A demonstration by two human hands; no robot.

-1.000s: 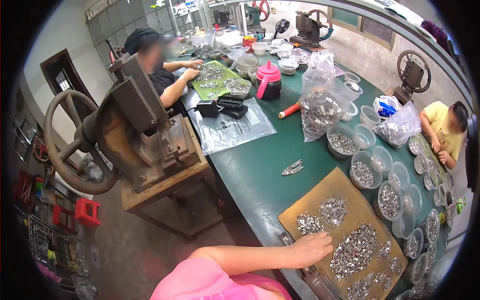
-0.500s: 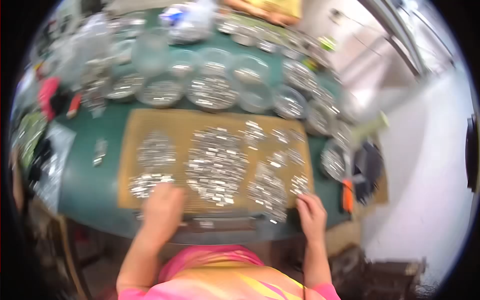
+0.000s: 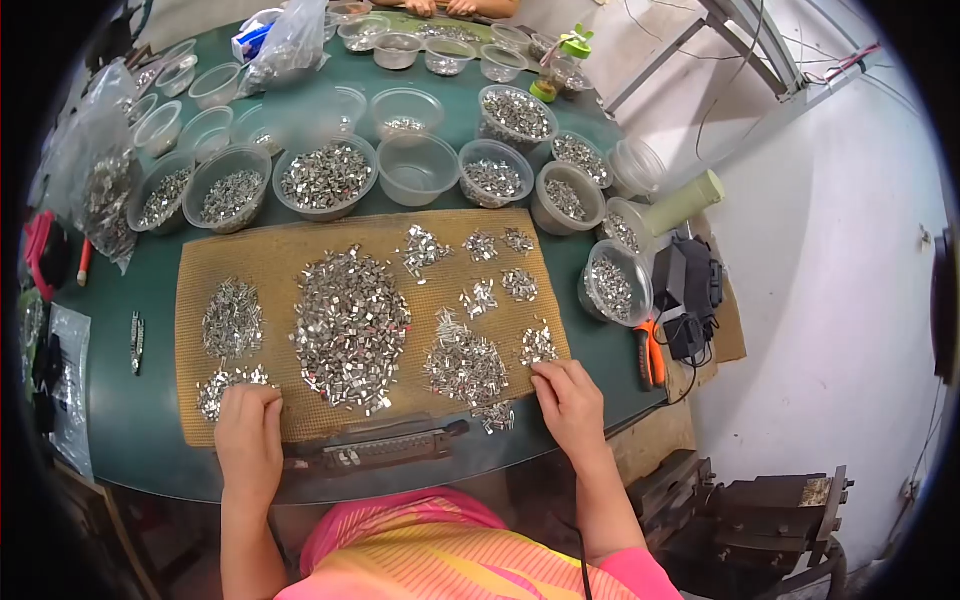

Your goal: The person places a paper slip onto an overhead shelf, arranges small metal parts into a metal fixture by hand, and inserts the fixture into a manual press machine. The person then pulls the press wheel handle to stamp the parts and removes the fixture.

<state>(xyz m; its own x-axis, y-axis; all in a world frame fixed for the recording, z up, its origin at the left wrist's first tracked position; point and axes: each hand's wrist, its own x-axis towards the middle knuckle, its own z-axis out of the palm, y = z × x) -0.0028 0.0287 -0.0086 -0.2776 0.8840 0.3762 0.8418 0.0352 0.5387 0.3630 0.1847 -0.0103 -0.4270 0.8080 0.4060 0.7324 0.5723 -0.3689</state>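
Head view: closest to the person, along the near edge of the bench (image 3: 140,425), lies a dark metal strip (image 3: 385,450) with a few bright pieces on it, perhaps set there to be within easy reach of both hands. Just beyond it, the left hand (image 3: 248,430) is bent over the near left corner of the mat (image 3: 280,265), its fingers drawn together at a low heap of metal pieces (image 3: 225,388); I cannot tell whether they pinch one. On the other side, the right hand (image 3: 570,400) has thumb and fingers curled close to each other at the edge of a small heap (image 3: 538,346) by the mat's right edge; whether a piece sits between them is hidden.

Farther in, the mat carries a large central pile (image 3: 350,330), a heap of slender parts (image 3: 232,318) to the left and another pile (image 3: 465,365) to the right. They lie apart, probably so the kinds do not mix, and the mat's rough weave likely stops them from sliding. Right of the mat, an orange-handled tool (image 3: 650,355) lies near the bench's right edge. Beyond the mat, tubs of parts (image 3: 325,180) curve around it, seemingly to leave room for the forearms. At the far edge, another person's hands (image 3: 440,8) rest near more tubs.
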